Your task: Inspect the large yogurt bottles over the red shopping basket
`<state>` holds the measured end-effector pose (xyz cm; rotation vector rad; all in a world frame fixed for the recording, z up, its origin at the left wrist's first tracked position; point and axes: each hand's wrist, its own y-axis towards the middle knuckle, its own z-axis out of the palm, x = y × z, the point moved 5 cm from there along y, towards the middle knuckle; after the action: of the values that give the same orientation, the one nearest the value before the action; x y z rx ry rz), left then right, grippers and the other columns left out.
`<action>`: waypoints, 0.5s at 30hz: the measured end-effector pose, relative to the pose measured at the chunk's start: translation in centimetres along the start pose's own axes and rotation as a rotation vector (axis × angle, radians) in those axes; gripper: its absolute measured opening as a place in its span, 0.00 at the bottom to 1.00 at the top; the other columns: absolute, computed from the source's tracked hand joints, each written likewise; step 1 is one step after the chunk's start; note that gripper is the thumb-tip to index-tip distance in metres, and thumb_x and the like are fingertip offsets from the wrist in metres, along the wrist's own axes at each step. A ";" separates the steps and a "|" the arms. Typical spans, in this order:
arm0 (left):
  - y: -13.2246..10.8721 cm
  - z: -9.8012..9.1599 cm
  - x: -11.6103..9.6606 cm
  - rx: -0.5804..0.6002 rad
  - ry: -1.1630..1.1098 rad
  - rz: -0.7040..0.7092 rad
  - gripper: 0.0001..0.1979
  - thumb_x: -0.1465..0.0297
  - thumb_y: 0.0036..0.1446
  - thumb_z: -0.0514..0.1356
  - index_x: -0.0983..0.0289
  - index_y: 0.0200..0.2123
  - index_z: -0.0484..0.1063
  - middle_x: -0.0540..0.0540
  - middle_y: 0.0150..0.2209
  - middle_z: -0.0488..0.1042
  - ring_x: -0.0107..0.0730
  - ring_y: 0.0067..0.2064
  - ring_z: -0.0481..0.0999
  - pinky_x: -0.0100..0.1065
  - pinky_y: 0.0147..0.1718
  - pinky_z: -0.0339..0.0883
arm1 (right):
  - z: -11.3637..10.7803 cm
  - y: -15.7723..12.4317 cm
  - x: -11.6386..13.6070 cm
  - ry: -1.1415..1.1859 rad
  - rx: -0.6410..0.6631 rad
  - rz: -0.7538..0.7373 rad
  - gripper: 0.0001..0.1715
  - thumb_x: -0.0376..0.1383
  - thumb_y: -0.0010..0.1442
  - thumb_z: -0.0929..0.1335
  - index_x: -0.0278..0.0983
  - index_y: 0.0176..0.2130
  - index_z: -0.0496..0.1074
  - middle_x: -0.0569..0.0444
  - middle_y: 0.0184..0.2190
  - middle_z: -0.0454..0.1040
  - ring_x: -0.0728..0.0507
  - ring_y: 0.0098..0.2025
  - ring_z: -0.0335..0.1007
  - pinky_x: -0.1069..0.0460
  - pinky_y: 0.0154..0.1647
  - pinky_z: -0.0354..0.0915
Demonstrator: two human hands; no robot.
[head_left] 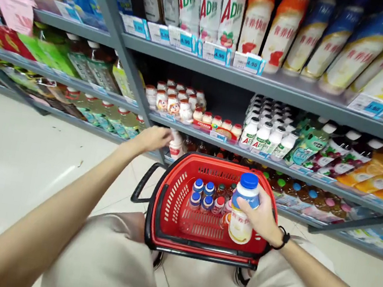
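Observation:
My right hand [262,217] is wrapped round a blue-capped milk drink bottle [241,224], held upright over the right part of a red shopping basket [170,230]. Inside the basket stand several small bottles with blue caps [195,200], along with a red-capped one [218,205] and dark-capped ones [221,190]. An orange-capped bottle is partly covered by the held bottle. My left hand [156,139] reaches beyond the basket's back left corner, its fingers blurred. Right at those fingertips is a white bottle with a red label [175,146]; whether they grip it is unclear.
A shelf unit [260,79] spans the view, stocked with drink bottles. Small white bottles [250,132] and a pack of red-capped bottles [216,123] line the middle shelf. The basket's black handle [141,186] sticks out left. My knees flank the basket on the tiled floor [28,161].

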<state>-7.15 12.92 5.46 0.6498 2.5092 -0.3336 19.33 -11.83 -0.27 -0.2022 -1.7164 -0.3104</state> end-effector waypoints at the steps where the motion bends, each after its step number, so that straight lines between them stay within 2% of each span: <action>1: 0.4 0.1 -1.9 -0.003 0.013 0.041 0.09 0.71 0.64 0.58 0.68 0.39 0.79 0.52 0.33 0.80 0.29 0.35 0.73 0.29 0.41 0.62 | 0.2 -0.1 -0.2 -0.006 0.027 0.000 0.25 0.53 0.55 0.78 0.39 0.43 0.75 0.48 0.39 0.80 0.38 0.39 0.76 0.44 0.43 0.72; 2: 0.3 0.6 -4.2 0.012 0.004 0.112 0.11 0.68 0.65 0.57 0.66 0.41 0.79 0.53 0.35 0.81 0.31 0.36 0.75 0.29 0.42 0.64 | 0.3 -0.1 -0.3 -0.008 0.042 0.004 0.24 0.52 0.56 0.77 0.40 0.43 0.74 0.49 0.39 0.80 0.38 0.39 0.76 0.45 0.43 0.72; 3: -0.6 1.5 -6.8 0.047 -0.073 0.247 0.14 0.65 0.67 0.57 0.66 0.43 0.80 0.55 0.37 0.82 0.34 0.39 0.77 0.31 0.42 0.66 | 0.5 -0.1 -0.4 -0.014 0.053 0.013 0.22 0.51 0.58 0.76 0.40 0.44 0.73 0.49 0.40 0.80 0.39 0.39 0.76 0.45 0.43 0.72; 5: -3.4 4.1 -11.0 0.125 -0.263 0.410 0.16 0.60 0.68 0.58 0.65 0.46 0.79 0.57 0.41 0.82 0.36 0.41 0.79 0.33 0.42 0.70 | 1.2 -0.3 -0.5 -0.045 0.079 0.014 0.21 0.47 0.60 0.76 0.42 0.48 0.71 0.50 0.42 0.79 0.38 0.41 0.77 0.44 0.45 0.73; 6: -5.0 5.6 -12.5 0.162 -0.336 0.450 0.18 0.58 0.66 0.61 0.65 0.50 0.78 0.58 0.44 0.82 0.37 0.41 0.80 0.34 0.41 0.71 | 1.6 -0.5 -0.5 -0.066 0.094 0.000 0.23 0.44 0.59 0.76 0.43 0.51 0.69 0.51 0.44 0.79 0.38 0.42 0.77 0.44 0.46 0.73; 7: -6.6 6.7 -13.7 0.134 -0.377 0.498 0.19 0.58 0.62 0.66 0.64 0.51 0.77 0.59 0.47 0.81 0.38 0.44 0.80 0.35 0.44 0.72 | 2.1 -0.7 -0.6 -0.085 0.111 -0.022 0.28 0.42 0.58 0.77 0.44 0.53 0.66 0.51 0.46 0.78 0.38 0.44 0.77 0.44 0.47 0.73; 8: -7.9 7.6 -14.4 0.086 -0.409 0.556 0.19 0.59 0.59 0.68 0.64 0.49 0.78 0.59 0.46 0.81 0.38 0.45 0.79 0.36 0.46 0.72 | 2.5 -1.0 -0.6 -0.096 0.123 -0.046 0.33 0.39 0.56 0.77 0.46 0.56 0.63 0.50 0.48 0.78 0.37 0.45 0.77 0.43 0.48 0.73; 10: -9.6 9.0 -14.7 0.044 -0.495 0.575 0.19 0.60 0.58 0.71 0.65 0.48 0.78 0.58 0.44 0.81 0.37 0.44 0.79 0.36 0.46 0.73 | 2.9 -1.5 -0.6 -0.098 0.139 -0.072 0.41 0.36 0.52 0.78 0.48 0.59 0.59 0.50 0.51 0.76 0.36 0.48 0.77 0.43 0.50 0.73; 13: -9.7 9.9 -13.8 0.048 -0.642 0.515 0.20 0.62 0.55 0.73 0.65 0.47 0.79 0.57 0.42 0.82 0.35 0.42 0.80 0.34 0.43 0.74 | 3.0 -1.4 -0.4 -0.043 0.182 -0.055 0.44 0.36 0.50 0.79 0.48 0.60 0.59 0.49 0.52 0.75 0.36 0.51 0.76 0.43 0.54 0.73; 15: -9.1 9.7 -13.2 0.073 -0.769 0.441 0.21 0.63 0.53 0.75 0.65 0.48 0.80 0.57 0.43 0.82 0.35 0.43 0.81 0.34 0.44 0.76 | 2.9 -0.9 -0.3 0.066 0.263 -0.003 0.47 0.41 0.49 0.81 0.47 0.61 0.62 0.48 0.55 0.75 0.35 0.56 0.75 0.42 0.59 0.70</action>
<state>2.23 -3.36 5.46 0.8769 1.5868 -0.4122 16.37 -11.70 -1.06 0.0029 -1.6728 -0.0905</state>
